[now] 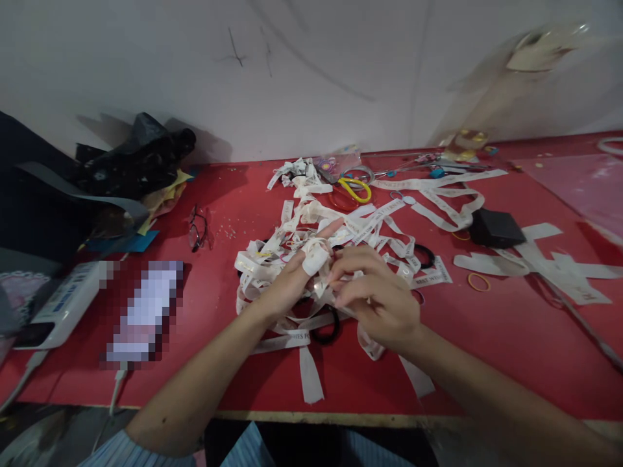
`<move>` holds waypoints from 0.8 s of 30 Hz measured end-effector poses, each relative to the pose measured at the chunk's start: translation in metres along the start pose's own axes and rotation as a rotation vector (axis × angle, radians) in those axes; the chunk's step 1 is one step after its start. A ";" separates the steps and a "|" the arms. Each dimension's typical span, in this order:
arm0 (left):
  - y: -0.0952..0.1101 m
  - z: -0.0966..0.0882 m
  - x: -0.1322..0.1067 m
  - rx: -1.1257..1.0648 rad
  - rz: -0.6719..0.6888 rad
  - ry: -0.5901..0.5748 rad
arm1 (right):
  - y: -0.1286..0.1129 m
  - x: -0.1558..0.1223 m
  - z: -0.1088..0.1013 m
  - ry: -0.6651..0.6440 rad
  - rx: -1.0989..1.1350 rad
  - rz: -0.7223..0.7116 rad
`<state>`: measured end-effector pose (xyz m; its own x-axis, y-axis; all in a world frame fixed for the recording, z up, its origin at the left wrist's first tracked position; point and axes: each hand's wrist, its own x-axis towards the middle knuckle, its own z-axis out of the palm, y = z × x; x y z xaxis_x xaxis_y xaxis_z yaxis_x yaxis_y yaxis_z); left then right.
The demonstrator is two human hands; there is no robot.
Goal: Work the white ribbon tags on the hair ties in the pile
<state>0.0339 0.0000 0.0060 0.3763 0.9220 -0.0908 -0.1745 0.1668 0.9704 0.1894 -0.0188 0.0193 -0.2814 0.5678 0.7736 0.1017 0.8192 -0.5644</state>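
Observation:
Over a tangled heap of white printed ribbon point(287, 337), my two hands meet. My left hand point(294, 272) is closed on a piece of white ribbon point(316, 258), which lies around its fingers, while one finger points out to the upper right. My right hand point(382, 292) has its fingertips pinched at the loose end of that piece, just right of my left hand. Exactly what lies between the fingertips is partly hidden. Black hair ties point(327, 327) lie among the ribbons.
Yellow-handled scissors point(355, 189) lie behind the heap. A black block point(496, 228) rests on ribbon strips at right, near a yellow rubber band point(478, 281). On the left are a phone point(146, 311) with a cable, a white device point(68, 305), eyeglasses point(195, 230) and a black bag point(141, 155).

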 end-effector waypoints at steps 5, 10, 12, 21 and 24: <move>0.002 0.002 -0.003 0.043 0.117 0.047 | -0.003 -0.003 0.004 -0.175 -0.084 0.035; -0.001 -0.003 -0.006 0.123 0.116 0.019 | -0.003 -0.005 0.002 -0.208 -0.093 -0.131; -0.002 -0.005 -0.007 0.140 0.133 0.027 | -0.004 -0.004 -0.001 -0.122 -0.063 -0.166; 0.010 -0.005 -0.006 0.237 0.219 -0.235 | 0.001 -0.001 -0.003 0.126 -0.209 0.137; 0.011 -0.006 -0.004 0.271 0.260 -0.283 | 0.002 0.000 -0.002 0.091 -0.191 0.163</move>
<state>0.0250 0.0004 0.0157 0.5917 0.7831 0.1914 -0.0662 -0.1895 0.9797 0.1916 -0.0172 0.0188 -0.1605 0.6915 0.7043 0.3197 0.7115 -0.6257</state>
